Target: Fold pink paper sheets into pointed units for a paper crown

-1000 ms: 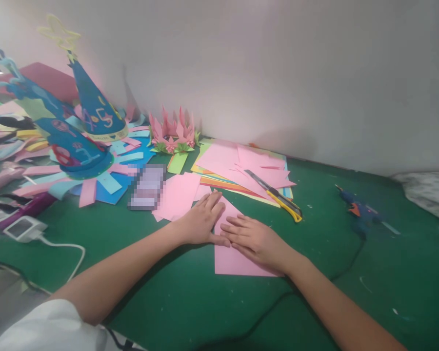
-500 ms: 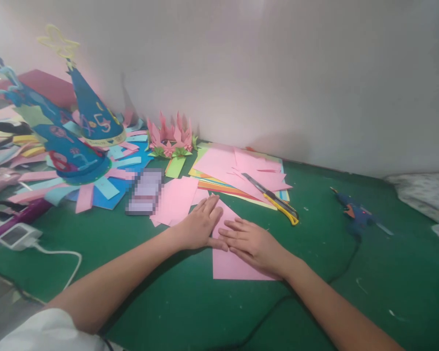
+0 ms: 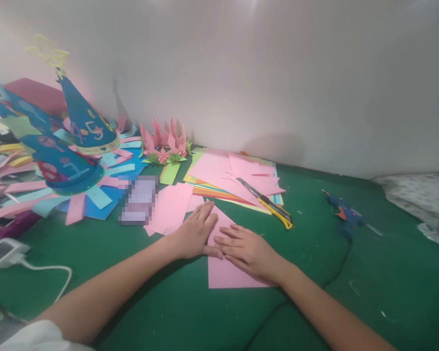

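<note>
Pink pointed paper (image 3: 223,275) is held flat under the open left hand (image 3: 196,233) and right hand (image 3: 250,252); at eleven o'clock, a spiky pink-and-green paper crown (image 3: 175,143) is seen.

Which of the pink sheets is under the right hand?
The nearest pink sheet, its front edge showing below the right hand; the other pink sheets lie farther back.

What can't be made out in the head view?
Head view, all:
- Dark-edged rectangular phone: screen pixelated.
- Flat pink paper sheet: middle hidden under left hand and right hand.
- Multicoloured paper stack: lower sheets mostly covered by upper ones.
- Blue glue gun: details blurred.
- Pale patterned cloth: cut by right edge.
</note>
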Available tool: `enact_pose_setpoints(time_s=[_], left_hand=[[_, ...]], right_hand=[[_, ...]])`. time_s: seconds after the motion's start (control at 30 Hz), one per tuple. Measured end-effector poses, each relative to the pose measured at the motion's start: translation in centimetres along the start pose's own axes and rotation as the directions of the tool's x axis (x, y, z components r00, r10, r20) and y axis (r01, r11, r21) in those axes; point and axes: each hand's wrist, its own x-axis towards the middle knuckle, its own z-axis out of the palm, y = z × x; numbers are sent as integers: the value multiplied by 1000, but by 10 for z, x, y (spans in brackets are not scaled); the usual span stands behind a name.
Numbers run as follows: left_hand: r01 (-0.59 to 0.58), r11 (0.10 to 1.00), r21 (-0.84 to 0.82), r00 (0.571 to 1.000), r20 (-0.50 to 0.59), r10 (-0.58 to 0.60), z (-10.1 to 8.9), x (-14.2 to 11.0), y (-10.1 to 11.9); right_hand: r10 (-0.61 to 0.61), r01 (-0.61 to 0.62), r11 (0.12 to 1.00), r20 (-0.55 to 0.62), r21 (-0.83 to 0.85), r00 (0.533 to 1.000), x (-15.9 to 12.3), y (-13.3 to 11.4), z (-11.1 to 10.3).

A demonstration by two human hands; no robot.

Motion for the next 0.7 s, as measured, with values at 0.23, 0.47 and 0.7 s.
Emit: enact_pose_setpoints(time_s=[0.23,0.47,0.7], left_hand=[[8,1000,-7,1000,23,-7,0,1,0],[-6,999,-44,1000,-18,6,2,0,-2],[7,997,-79,1000,-25,-9,3,2,-4]], right_hand=[[29,-29,999,-15,16,999,3,-1,0],[29,-29,998,5,59,1000,3,-2,-4],[33,-33,997,5,68,999,4,-2,-4]])
